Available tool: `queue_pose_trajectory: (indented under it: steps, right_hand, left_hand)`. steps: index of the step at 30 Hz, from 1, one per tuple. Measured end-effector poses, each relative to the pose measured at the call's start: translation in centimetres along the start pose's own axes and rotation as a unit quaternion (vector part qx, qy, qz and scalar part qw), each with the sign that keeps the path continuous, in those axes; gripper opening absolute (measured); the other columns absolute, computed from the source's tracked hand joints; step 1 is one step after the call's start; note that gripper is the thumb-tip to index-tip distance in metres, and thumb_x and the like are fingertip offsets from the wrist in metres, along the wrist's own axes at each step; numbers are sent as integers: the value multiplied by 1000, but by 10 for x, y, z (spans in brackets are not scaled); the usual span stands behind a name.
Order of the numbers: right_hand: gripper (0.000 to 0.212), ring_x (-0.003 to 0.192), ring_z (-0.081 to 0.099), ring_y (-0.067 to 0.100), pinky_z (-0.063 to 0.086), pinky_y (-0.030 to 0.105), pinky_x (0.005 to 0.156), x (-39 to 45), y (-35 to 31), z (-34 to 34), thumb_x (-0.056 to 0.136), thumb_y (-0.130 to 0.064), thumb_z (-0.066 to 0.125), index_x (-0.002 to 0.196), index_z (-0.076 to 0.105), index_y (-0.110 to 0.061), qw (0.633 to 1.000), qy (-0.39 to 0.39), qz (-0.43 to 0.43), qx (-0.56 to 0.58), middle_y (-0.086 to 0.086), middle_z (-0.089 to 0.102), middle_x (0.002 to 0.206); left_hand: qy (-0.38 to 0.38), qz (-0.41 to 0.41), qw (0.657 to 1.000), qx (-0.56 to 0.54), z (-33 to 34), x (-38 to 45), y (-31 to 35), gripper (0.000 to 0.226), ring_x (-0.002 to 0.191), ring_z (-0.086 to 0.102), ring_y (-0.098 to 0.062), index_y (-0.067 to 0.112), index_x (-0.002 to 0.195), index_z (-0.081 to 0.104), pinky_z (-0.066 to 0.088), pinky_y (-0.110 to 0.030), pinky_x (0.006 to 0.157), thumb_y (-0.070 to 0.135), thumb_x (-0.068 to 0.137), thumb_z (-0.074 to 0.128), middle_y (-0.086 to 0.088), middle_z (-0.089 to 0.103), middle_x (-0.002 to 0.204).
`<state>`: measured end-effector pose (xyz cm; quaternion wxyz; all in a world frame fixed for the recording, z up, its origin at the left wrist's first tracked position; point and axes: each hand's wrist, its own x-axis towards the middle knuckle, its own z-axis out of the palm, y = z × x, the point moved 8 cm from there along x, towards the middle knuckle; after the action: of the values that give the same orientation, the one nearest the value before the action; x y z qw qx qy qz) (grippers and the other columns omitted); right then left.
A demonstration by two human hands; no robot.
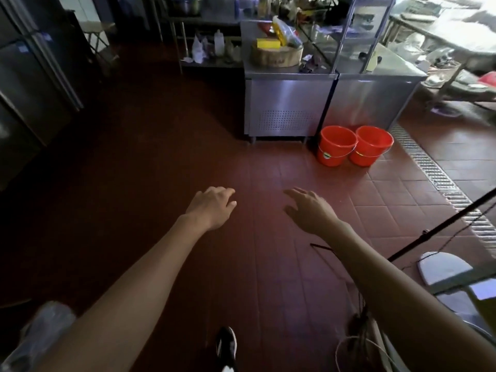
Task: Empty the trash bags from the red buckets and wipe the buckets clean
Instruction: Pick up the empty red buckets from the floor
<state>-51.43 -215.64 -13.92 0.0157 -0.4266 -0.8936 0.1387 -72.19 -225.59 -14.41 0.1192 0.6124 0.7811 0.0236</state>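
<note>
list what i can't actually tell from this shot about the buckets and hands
- Red buckets, head view: seen from a distance at a slant, so their bottoms are hidden by their own walls; no bag can be made out.
- Label on the left bucket: too small to read.
- Left hand and right hand: seen from the back, palms hidden.
- No wiping cloth is identifiable on the blurred, overexposed counters.
</note>
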Motion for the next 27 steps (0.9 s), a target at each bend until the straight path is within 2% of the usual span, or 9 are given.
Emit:
queue_pose_trajectory:
  steps: [11,19,27]
  right_hand:
    - [54,135,48,26,44,46,106,130,100,-25,101,-42,54,151,41,-27,994,19,107,21,-7,44,155]
    - [53,135,47,27,45,46,104,233,224,-28,102,-36,51,152,40,-25,987,12,151,45,-5,43,155]
    - [53,137,45,29,43,47,107,336,323,-66,101,-35,50,153,39,-24,985,0,167,48,-4,42,156]
  left_hand:
    - [-54,86,995,13,-13,203,25,53,148,37,-22,23,157,39,32,-44,118,45,109,39,-1,43,161]
    - [-71,121,990,27,-12,360,87,52,145,42,-24,23,156,41,34,-45,116,44,108,42,-2,45,158]
    - [-73,133,988,21,-23,503,144,50,143,43,-23,25,154,42,35,-44,114,45,108,41,-1,47,157]
